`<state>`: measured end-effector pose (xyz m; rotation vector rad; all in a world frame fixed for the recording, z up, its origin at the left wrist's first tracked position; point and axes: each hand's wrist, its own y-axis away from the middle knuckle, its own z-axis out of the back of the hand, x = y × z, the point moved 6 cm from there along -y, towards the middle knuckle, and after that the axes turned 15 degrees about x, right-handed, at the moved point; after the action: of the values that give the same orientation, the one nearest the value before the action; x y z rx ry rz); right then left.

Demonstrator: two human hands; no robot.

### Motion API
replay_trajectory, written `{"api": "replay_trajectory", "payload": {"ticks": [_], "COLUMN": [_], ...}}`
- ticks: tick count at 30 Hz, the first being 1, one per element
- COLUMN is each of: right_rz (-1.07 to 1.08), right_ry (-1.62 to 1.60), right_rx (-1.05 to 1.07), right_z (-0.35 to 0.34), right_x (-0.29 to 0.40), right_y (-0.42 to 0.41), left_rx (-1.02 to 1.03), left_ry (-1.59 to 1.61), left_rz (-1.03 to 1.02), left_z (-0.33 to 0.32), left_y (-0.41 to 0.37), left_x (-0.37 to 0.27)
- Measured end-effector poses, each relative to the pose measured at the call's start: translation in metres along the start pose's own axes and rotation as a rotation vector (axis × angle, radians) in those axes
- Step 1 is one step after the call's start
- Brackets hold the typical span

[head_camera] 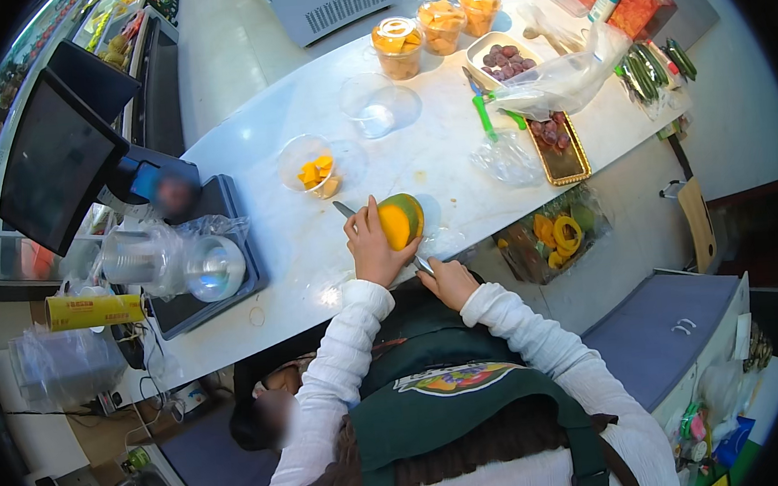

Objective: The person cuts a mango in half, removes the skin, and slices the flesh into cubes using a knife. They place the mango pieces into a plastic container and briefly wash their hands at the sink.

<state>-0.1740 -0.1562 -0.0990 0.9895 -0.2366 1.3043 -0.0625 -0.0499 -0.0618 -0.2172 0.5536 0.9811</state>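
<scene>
A mango (403, 218) with green skin and a bare orange cut face rests near the front edge of the white table (230, 146). My left hand (374, 247) grips it from the left, fingers spread along its side. My right hand (450, 283) holds a knife (343, 209) low at the table's edge. The knife's tip shows beyond my left fingers, while the middle of its blade is hidden under that hand. Just past the mango stands a clear plastic cup (307, 164) with several orange chunks in it. Another clear cup (368, 104) behind it holds no fruit.
Three filled fruit cups (398, 49) stand at the back. Green-handled scissors (484, 117) lie by a white tray of grapes (472, 55) and a gold-rimmed tray (570, 179). A bin (515, 260) with peelings is below right. Wrapped cups (150, 258) sit on a scale (251, 254) at left.
</scene>
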Motion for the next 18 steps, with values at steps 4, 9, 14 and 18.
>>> {"api": "replay_trajectory", "payload": {"ticks": [4, 9, 14, 18], "right_rz": [-0.016, 0.051, 0.045, 0.033], "right_ry": [0.164, 0.350, 0.400, 0.415], "right_rx": [0.054, 0.031, 0.104, 0.119], "right_z": [0.006, 0.007, 0.011, 0.007], "right_x": [0.019, 0.038, 0.034, 0.026], "right_y": [0.006, 0.018, 0.035, 0.031], "left_rx": [-0.105, -0.243, -0.291, -0.314], "left_ry": [0.087, 0.249, 0.436, 0.382], "left_rz": [-0.037, -0.026, 0.057, 0.006], "left_z": [0.013, 0.015, 0.008, 0.010], "left_y": [0.023, 0.055, 0.068, 0.069], "left_x": [0.013, 0.029, 0.047, 0.038]}}
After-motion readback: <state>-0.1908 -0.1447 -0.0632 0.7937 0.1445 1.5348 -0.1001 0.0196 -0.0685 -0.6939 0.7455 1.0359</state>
